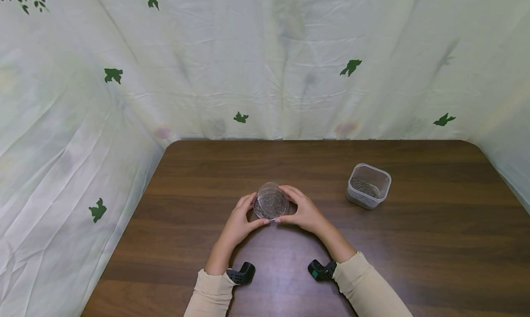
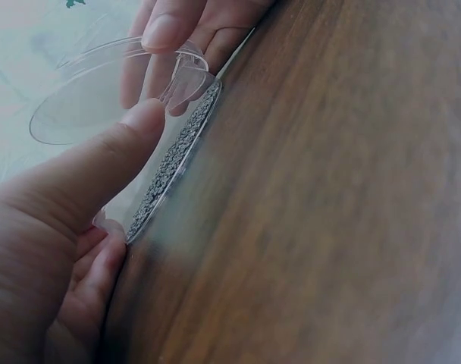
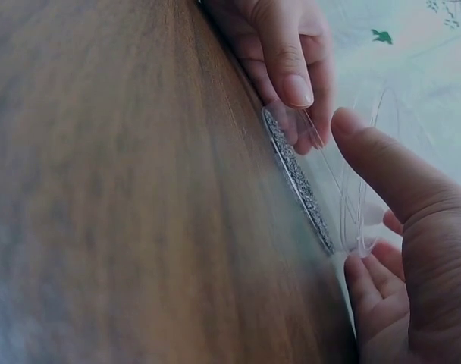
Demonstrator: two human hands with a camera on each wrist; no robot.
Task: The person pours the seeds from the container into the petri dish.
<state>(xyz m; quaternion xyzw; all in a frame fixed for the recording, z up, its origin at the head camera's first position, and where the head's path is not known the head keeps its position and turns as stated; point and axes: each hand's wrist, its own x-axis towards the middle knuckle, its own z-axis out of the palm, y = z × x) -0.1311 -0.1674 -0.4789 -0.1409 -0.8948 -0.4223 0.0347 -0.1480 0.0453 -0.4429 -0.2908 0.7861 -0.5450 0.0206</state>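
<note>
A clear round petri dish [image 1: 260, 214] holds a layer of small dark grey granules [image 2: 174, 155] and rests on the table. Over it a clear lid [image 3: 355, 201] stands tilted, its far edge raised. My left hand [image 1: 240, 222] grips the left side of the dish, thumb at the near edge close to the lid. From the right, my right hand [image 1: 306, 214] holds the lid between thumb and fingers. The lid's clear plastic makes its exact contact with the dish hard to see.
A clear square plastic container [image 1: 359, 201] with more grey granules stands at the right on the brown wooden table [image 1: 434, 243]. Pale cloth [image 1: 256, 68] with green bird shapes hangs behind and at the sides. Each wrist wears a black camera [image 1: 244, 274].
</note>
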